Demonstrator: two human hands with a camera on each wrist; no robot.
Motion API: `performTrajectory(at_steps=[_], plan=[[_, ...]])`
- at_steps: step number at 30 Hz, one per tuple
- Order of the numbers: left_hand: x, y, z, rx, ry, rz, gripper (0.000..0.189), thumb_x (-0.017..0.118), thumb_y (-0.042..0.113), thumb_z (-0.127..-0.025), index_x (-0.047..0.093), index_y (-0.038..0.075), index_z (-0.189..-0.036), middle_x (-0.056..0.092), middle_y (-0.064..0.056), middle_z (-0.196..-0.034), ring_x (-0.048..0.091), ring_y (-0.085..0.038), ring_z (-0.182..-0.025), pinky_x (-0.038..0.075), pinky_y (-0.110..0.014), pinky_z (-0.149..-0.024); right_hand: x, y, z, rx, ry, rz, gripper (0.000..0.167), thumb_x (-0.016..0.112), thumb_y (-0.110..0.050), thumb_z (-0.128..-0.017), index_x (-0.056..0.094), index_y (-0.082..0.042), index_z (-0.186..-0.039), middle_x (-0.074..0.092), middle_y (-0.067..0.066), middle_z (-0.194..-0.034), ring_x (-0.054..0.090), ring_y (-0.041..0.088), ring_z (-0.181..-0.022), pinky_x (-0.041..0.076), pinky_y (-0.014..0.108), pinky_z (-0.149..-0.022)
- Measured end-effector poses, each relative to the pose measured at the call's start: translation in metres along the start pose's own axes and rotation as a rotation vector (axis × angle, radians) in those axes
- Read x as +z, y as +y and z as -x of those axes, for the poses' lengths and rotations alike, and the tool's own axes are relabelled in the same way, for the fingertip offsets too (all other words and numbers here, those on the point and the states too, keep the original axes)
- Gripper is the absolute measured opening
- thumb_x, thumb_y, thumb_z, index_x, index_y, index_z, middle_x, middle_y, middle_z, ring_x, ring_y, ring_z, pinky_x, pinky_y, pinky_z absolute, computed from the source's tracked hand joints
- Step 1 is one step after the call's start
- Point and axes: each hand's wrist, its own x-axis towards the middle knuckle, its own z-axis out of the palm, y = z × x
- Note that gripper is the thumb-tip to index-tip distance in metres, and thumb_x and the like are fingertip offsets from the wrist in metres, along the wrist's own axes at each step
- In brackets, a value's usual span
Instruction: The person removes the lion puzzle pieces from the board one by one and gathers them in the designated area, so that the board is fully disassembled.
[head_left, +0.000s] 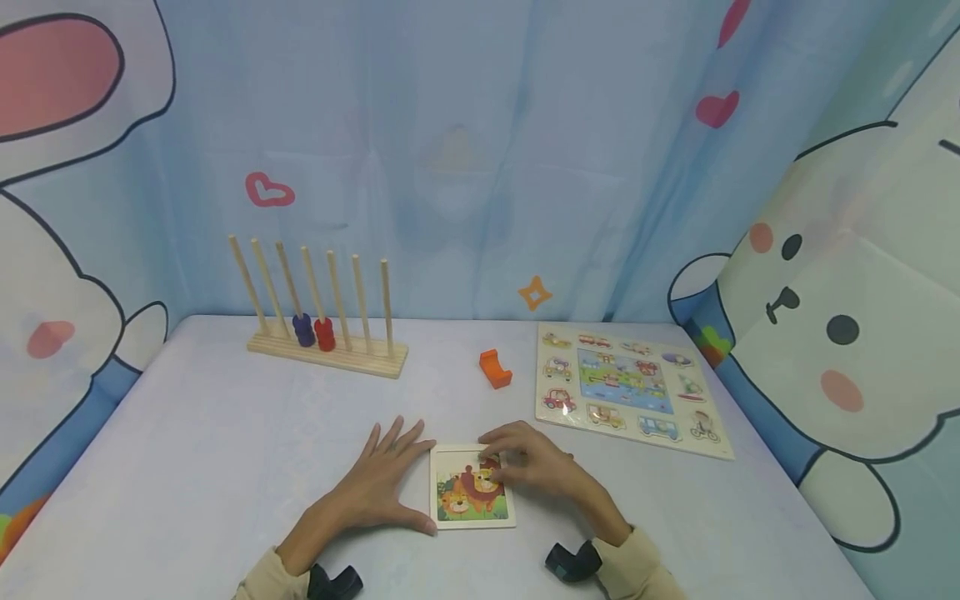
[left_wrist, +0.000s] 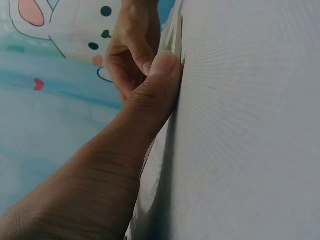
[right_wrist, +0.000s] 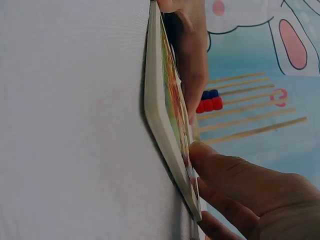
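A small wooden jigsaw puzzle [head_left: 471, 500] with a lion picture and a pale frame lies flat on the table in the head view. My left hand [head_left: 386, 487] is spread along its left side, thumb at the lower left corner and index finger at the upper left; the left wrist view shows the thumb [left_wrist: 162, 67] against the frame's edge. Over the upper right corner, my right hand [head_left: 536, 458] pinches a puzzle piece [head_left: 491, 463] between thumb and fingers. In the right wrist view, that thumb [right_wrist: 207, 155] is low over the picture; the piece's outline is partly hidden.
A wooden peg rack [head_left: 345, 357] with purple and red beads stands at the back left. An orange curved block [head_left: 495, 369] lies behind the puzzle. To the right is a larger vehicle picture board [head_left: 630, 387]. A printed blue curtain [head_left: 450, 167] hangs behind the white table [head_left: 187, 467].
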Motion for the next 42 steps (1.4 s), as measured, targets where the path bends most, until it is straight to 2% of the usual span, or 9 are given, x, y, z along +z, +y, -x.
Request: performTrajectory(at_steps=[4,12,28,42], plan=[[-0.0004,0.0005,-0.0008,-0.001,-0.010,-0.001,0.113,0.069,0.080,-0.056,0.038,0.020,-0.147,0.021,-0.008,-0.159,0.005,-0.036,-0.147,-0.001,-0.060,-0.115,0.0014,0.0009,0.0009,0.007,-0.013,0.027,0.021,0.075,-0.025,-0.082,0.074,-0.023,-0.103,0.060,-0.003,-0.128,0.045,0.022,-0.122,0.037,0.053,-0.104],[-0.0005,0.0007,-0.0007,-0.006,-0.016,0.001,0.112,0.070,0.079,-0.057,0.038,0.019,-0.147,0.021,-0.008,-0.159,0.005,-0.037,-0.147,-0.001,-0.061,-0.115,0.0031,0.0008,0.0011,0.030,-0.028,-0.008,0.019,0.076,-0.026,-0.082,0.074,-0.023,-0.101,0.058,0.000,-0.129,0.041,0.025,-0.126,0.032,0.056,-0.107],[-0.0017,0.0011,0.0014,-0.001,-0.008,-0.001,0.112,0.071,0.078,-0.057,0.039,0.019,-0.147,0.023,-0.008,-0.159,0.006,-0.037,-0.147,-0.001,-0.062,-0.115,0.0024,-0.0022,0.0010,0.037,-0.051,-0.005,0.022,0.077,-0.024,-0.080,0.069,-0.027,-0.101,0.055,0.001,-0.131,0.040,0.027,-0.127,0.030,0.058,-0.108],[-0.0011,0.0032,0.0002,-0.006,-0.002,-0.006,0.111,0.071,0.078,-0.057,0.040,0.020,-0.146,0.022,-0.009,-0.159,0.007,-0.038,-0.146,-0.001,-0.061,-0.115,0.0016,-0.0012,0.0019,0.038,-0.016,-0.088,0.018,0.074,-0.021,-0.082,0.074,-0.023,-0.100,0.056,0.000,-0.126,0.042,0.027,-0.124,0.031,0.060,-0.107]])
